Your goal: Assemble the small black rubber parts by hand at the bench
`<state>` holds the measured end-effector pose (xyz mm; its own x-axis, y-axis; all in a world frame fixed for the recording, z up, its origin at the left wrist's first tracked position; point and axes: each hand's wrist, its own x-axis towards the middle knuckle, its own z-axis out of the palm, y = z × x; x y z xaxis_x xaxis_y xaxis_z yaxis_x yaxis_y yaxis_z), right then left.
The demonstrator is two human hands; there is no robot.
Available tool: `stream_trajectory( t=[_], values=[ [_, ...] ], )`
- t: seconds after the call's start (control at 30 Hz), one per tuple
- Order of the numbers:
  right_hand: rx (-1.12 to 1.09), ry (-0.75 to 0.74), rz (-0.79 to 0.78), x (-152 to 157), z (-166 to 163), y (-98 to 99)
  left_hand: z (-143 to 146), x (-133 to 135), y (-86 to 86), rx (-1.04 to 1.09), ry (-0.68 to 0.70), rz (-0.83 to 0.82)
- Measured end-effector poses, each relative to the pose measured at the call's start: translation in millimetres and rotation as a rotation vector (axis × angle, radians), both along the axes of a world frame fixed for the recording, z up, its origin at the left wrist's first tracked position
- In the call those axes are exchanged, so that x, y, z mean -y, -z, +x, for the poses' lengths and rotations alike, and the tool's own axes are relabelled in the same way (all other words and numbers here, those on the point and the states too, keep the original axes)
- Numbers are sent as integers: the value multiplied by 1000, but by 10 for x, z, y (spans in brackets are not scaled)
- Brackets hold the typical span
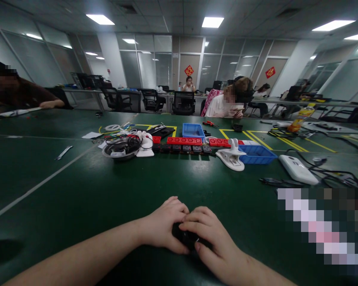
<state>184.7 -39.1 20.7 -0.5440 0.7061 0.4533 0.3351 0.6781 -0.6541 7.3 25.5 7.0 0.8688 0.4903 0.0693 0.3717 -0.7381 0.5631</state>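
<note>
A small dark object [189,238] lies low over the green tabletop [131,190], mostly covered by my fingers, so its kind does not show. My left hand [167,225] grips it from the left, thumb along the near side and fingers round the far side. From the right, my right hand [213,236] closes on the same object, its fingers over the top and its thumb at the near edge. The fingers of both hands meet above it.
Beyond my hands lie a metal bowl of cables [122,150], red and black socket blocks [185,145], a white clip stand [232,157] and blue bins [256,154]. A white box [298,169] with cables lies to the right. People sit at the table's far side and left.
</note>
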Motion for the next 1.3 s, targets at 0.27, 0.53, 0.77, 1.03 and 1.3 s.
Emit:
stream_trajectory(
  t=[0.27,0.53,0.77,1.03,1.3],
  values=[
    [9,-45,-43,55,-8,32,-27,2,-47,-16,27,-19],
    [-70,102,-13,43,3,91,-10,20,19,24,-22,24],
    [-70,217,-39,36,-30,171,36,81,67,41,-92,115],
    [9,254,-79,27,-42,167,61,98,64,21,-115,152],
    [13,210,-12,44,-8,99,28,62,61,23,-78,98]
  ],
)
